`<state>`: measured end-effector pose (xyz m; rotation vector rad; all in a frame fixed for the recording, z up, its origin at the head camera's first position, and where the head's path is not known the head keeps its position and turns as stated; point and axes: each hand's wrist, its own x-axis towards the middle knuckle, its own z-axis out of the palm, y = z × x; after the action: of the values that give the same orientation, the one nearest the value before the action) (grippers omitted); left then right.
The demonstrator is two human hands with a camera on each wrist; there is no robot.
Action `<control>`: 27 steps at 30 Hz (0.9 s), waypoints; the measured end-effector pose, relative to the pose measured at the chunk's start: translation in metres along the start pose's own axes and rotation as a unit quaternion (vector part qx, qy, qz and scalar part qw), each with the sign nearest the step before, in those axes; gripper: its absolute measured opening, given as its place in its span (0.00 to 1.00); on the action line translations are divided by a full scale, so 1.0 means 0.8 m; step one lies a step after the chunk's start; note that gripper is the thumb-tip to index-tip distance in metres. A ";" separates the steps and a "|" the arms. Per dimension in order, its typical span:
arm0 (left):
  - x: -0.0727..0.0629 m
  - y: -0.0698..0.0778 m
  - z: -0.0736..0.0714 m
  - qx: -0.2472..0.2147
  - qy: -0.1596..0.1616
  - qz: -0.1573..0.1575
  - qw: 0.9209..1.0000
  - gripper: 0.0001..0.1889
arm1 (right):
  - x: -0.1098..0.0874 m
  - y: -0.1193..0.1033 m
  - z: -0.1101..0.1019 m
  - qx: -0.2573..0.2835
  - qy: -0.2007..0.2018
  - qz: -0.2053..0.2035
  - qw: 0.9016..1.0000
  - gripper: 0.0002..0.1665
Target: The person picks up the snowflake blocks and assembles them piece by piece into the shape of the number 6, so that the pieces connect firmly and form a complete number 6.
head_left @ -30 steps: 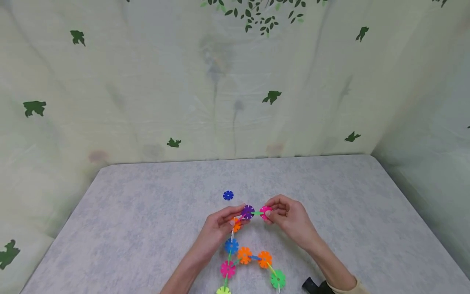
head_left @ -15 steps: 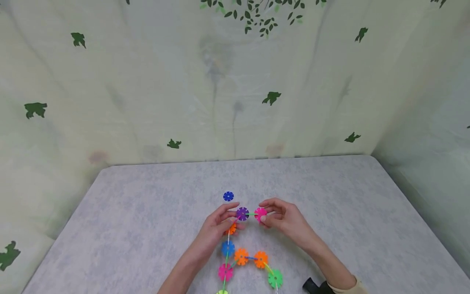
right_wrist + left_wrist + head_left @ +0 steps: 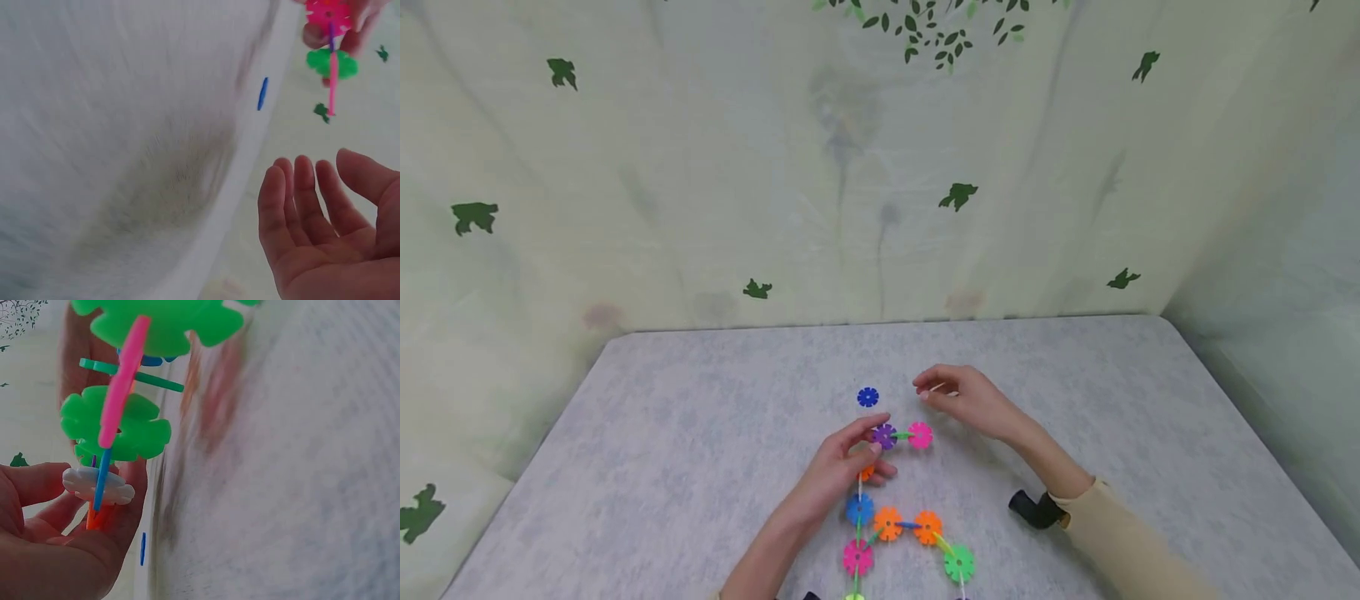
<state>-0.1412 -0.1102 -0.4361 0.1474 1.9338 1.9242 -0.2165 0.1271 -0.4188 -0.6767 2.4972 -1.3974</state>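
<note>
A chain of colourful notched flower discs hangs from my left hand (image 3: 838,471), which pinches it near an orange disc (image 3: 867,473). Beyond the fingertips are a purple disc (image 3: 884,437) and, joined to it by a green disc seen edge-on, a pink disc (image 3: 921,435). In the left wrist view, a white disc (image 3: 99,484) sits between thumb and fingers, with a larger green disc (image 3: 115,428) nearer the camera. My right hand (image 3: 968,400) holds nothing and is apart from the chain, fingers loosely bent (image 3: 325,234). A loose dark blue disc (image 3: 868,397) lies left of it.
Lower parts of the chain, such as a light blue disc (image 3: 860,509) and a green disc (image 3: 959,564), curve over the grey table (image 3: 700,442). A black device (image 3: 1036,509) is on the right wrist. A leaf-patterned curtain (image 3: 715,183) stands behind.
My right hand has let go of the pink disc and moved up and away towards the back of the table. The chain, still in my left hand, has shifted slightly left.
</note>
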 end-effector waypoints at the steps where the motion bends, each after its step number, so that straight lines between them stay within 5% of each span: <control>1: 0.000 0.000 0.000 -0.001 -0.004 -0.001 1.000 0.23 | 0.009 0.000 0.000 -0.011 -0.013 -0.003 1.000 0.14; 10: -0.001 0.002 0.001 -0.016 -0.018 -0.009 1.000 0.22 | 0.078 0.003 0.014 -0.096 -0.116 -0.045 0.988 0.17; 16: -0.001 0.000 0.002 -0.024 -0.021 -0.005 0.999 0.21 | 0.105 0.006 0.033 -0.140 -0.179 -0.072 0.971 0.21; 21: -0.003 0.001 0.002 -0.031 -0.021 -0.002 0.999 0.21 | 0.109 0.004 0.042 -0.184 -0.182 -0.064 0.964 0.18; 27: -0.002 0.002 0.003 -0.033 -0.020 -0.001 0.999 0.21 | 0.104 0.004 0.039 -0.165 -0.152 -0.046 0.973 0.14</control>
<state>-0.1393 -0.1086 -0.4343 0.1631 1.8414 1.9661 -0.2782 0.0644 -0.4342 -0.9955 2.4908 -0.8264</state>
